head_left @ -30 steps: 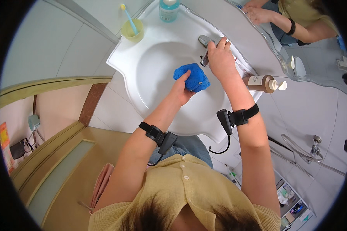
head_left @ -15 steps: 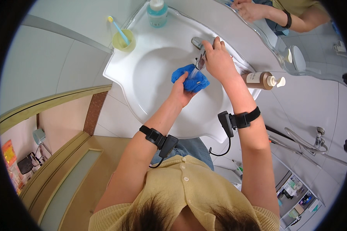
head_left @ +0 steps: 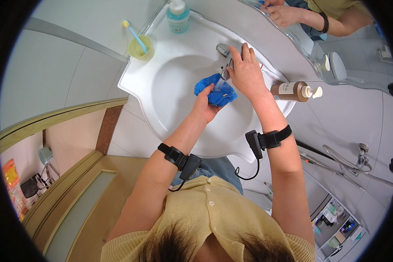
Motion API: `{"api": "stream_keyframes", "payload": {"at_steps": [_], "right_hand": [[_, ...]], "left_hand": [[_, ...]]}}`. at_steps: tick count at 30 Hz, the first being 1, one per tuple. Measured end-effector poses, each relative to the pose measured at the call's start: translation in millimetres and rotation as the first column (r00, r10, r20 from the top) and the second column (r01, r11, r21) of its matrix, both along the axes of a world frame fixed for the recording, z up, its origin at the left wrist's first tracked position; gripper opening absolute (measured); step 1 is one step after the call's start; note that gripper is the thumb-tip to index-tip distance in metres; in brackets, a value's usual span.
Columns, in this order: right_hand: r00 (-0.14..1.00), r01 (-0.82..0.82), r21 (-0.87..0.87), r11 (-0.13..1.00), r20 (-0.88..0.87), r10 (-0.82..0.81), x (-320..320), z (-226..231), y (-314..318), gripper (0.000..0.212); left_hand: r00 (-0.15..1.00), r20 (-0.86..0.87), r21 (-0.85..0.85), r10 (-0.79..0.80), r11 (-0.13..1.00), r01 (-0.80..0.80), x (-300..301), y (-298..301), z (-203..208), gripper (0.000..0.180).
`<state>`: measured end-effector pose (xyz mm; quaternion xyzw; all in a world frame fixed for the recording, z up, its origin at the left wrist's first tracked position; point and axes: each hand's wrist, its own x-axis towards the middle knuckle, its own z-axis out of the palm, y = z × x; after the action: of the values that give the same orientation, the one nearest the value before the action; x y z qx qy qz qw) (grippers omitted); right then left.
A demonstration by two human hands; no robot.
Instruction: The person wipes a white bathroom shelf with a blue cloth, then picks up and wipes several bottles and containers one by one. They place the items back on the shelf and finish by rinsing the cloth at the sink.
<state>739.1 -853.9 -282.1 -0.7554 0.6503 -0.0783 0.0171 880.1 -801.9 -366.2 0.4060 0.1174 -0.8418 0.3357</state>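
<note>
Over the white sink basin (head_left: 172, 105), my left hand (head_left: 207, 104) is closed round a crumpled blue cloth (head_left: 225, 94), thumb on top. A thin stream of water runs from the chrome faucet (head_left: 225, 73) onto the cloth. My right hand (head_left: 247, 74) rests against the right side of the faucet, its fingers stretched out and apart near the handle. Part of the faucet body is hidden behind those fingers.
A blue-green pump bottle (head_left: 178, 18) stands at the back left of the sink. Nearby is a yellow-green cup (head_left: 140, 50) with a toothbrush (head_left: 135, 37). A brown pump bottle (head_left: 292, 91) stands at the right rim, below the wavy-edged mirror (head_left: 336, 52).
My right hand has shifted slightly on the faucet, its fingers straighter and further apart. The left hand and the blue cloth stay nearly in place under the water.
</note>
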Motion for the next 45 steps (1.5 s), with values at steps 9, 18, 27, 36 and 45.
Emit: {"api": "stream_keyframes", "payload": {"at_steps": [9,18,27,36,45], "right_hand": [[0.998,-0.002,-0.197,0.98,0.057,0.013,6.9,18.6,24.6,0.059],[0.875,-0.223,0.02,0.975,0.446,0.191,2.0,-20.1,84.2,0.035],[0.639,0.098,0.53,0.842,0.616,-0.461,1.1,-67.7,71.8,0.024],[0.31,0.245,0.684,0.687,0.616,-0.724,11.2,-77.4,63.0,0.032],[-0.063,-0.018,0.846,0.533,0.531,-0.845,11.2,-53.8,54.9,0.029]], "left_hand": [[0.999,-0.042,-0.031,0.011,0.999,-0.012,-1.3,1.5,-3.2,0.041],[1.0,0.022,-0.041,-0.008,0.999,0.009,3.3,1.3,6.6,0.04],[0.925,0.207,-0.007,-0.319,0.945,0.327,12.8,-2.3,9.9,0.046],[0.755,0.551,-0.064,-0.355,0.885,0.462,4.7,3.6,14.7,0.041],[0.819,0.527,-0.141,-0.226,0.927,0.347,17.7,-0.2,7.5,0.06]]}}
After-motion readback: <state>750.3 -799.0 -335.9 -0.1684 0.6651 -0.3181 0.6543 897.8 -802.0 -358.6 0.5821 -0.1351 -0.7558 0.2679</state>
